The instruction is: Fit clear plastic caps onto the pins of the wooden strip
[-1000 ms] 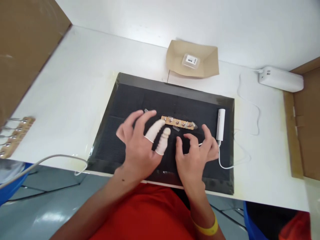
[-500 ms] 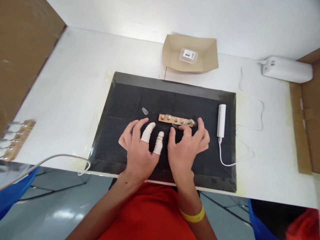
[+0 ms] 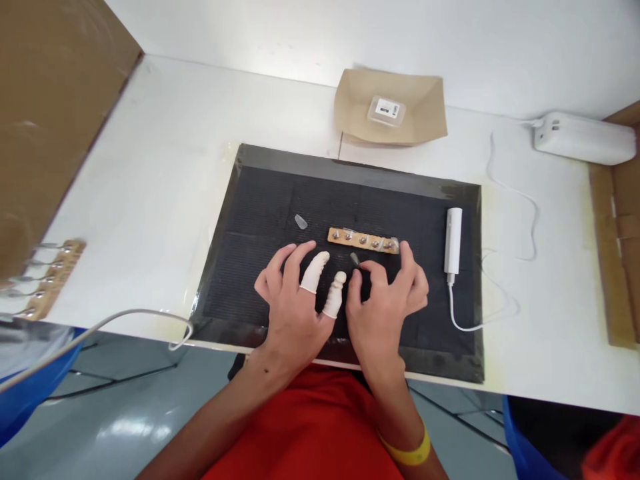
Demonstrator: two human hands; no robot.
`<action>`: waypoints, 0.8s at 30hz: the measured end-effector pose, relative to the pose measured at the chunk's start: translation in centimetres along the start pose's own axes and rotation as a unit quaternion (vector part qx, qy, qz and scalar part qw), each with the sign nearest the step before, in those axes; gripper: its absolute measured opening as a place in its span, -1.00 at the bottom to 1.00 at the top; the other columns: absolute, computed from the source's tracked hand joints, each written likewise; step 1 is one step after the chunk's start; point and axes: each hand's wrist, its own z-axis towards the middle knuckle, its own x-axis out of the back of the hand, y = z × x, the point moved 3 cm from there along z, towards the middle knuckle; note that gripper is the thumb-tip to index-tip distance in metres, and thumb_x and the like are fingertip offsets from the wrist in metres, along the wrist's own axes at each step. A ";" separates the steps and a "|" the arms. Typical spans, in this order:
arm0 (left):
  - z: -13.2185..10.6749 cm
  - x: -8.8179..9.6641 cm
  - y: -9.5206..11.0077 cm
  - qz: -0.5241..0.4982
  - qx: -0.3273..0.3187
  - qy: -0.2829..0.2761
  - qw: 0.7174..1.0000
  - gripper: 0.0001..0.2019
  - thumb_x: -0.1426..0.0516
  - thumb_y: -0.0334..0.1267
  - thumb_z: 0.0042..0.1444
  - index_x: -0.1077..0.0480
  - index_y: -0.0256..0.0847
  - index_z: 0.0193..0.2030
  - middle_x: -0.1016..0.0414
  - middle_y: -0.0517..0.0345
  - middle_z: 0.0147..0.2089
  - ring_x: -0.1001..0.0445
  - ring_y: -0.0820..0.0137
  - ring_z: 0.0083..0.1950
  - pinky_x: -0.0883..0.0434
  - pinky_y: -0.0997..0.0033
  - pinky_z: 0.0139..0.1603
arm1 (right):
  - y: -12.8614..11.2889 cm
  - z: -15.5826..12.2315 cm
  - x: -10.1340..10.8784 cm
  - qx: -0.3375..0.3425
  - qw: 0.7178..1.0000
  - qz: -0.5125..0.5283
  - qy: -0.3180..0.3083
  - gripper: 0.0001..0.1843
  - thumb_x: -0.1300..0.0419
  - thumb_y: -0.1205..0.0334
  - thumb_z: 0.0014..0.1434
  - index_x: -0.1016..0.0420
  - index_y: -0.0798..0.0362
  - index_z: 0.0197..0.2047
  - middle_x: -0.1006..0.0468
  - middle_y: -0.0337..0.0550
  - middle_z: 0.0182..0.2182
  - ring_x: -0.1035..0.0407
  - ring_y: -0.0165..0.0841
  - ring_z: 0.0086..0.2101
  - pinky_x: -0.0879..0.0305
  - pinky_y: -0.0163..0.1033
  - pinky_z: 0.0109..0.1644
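Between the thumb and index finger of my right hand is a small clear false nail tip, pinched at its lower end and tilted up. My left hand hovers beside it over the black mat, fingers apart and holding nothing. White ribbed finger cots cover its thumb and index finger. Just beyond both hands lies a short wooden strip with a row of metal studs and clear pieces on it. Another clear false nail tip rests on the mat up and left of the strip.
A white stick-shaped device with a cable lies on the mat's right. Behind the mat, a cardboard tray holds a labelled clear box. A white power unit sits back right. A second studded strip with nail tips stands far left.
My right hand has drawn the nail tip back from the strip toward my left hand, raising it into clearer view. The whole view has shifted slightly.
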 end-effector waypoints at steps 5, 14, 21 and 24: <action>0.1 -0.1 0.1 0.006 0.008 -0.003 1.000 -0.72 -0.18 -0.24 0.38 -0.48 -0.25 0.16 -0.51 -0.18 0.31 -0.35 -0.07 0.35 -0.18 -0.11 0.32 | 1.2 -1.6 1.0 0.022 1.000 -0.009 0.015 -0.86 -0.20 0.23 0.34 -0.59 0.02 -0.12 -0.31 0.24 0.38 -0.22 0.10 0.25 -0.22 0.31 0.21; 0.7 -0.6 0.2 0.022 0.000 -0.015 1.000 -0.72 -0.18 -0.22 0.38 -0.48 -0.21 0.17 -0.49 -0.15 0.34 -0.33 -0.09 0.37 -0.15 -0.12 0.32 | 2.2 -1.7 1.2 0.017 0.999 0.012 0.028 -0.90 -0.22 0.20 0.35 -0.53 0.03 -0.13 -0.44 0.18 0.35 -0.31 0.02 0.23 -0.17 0.20 0.23; 0.8 -1.0 0.8 0.018 -0.011 -0.011 1.000 -0.71 -0.19 -0.24 0.37 -0.47 -0.22 0.18 -0.49 -0.16 0.34 -0.34 -0.09 0.36 -0.15 -0.13 0.32 | 3.1 -0.4 1.8 0.014 0.998 0.037 0.052 -0.74 -0.19 0.10 0.39 -0.34 -0.02 -0.35 -0.52 0.03 0.33 -0.37 -0.05 0.22 -0.08 0.13 0.23; 0.6 -1.3 1.0 0.012 -0.016 -0.015 1.000 -0.71 -0.19 -0.25 0.36 -0.47 -0.21 0.18 -0.50 -0.16 0.34 -0.35 -0.08 0.36 -0.15 -0.14 0.32 | 3.5 0.6 1.9 0.028 0.996 0.042 0.071 -0.61 -0.16 0.05 0.42 -0.25 -0.02 -0.44 -0.58 -0.02 0.27 -0.40 -0.10 0.20 -0.06 0.09 0.24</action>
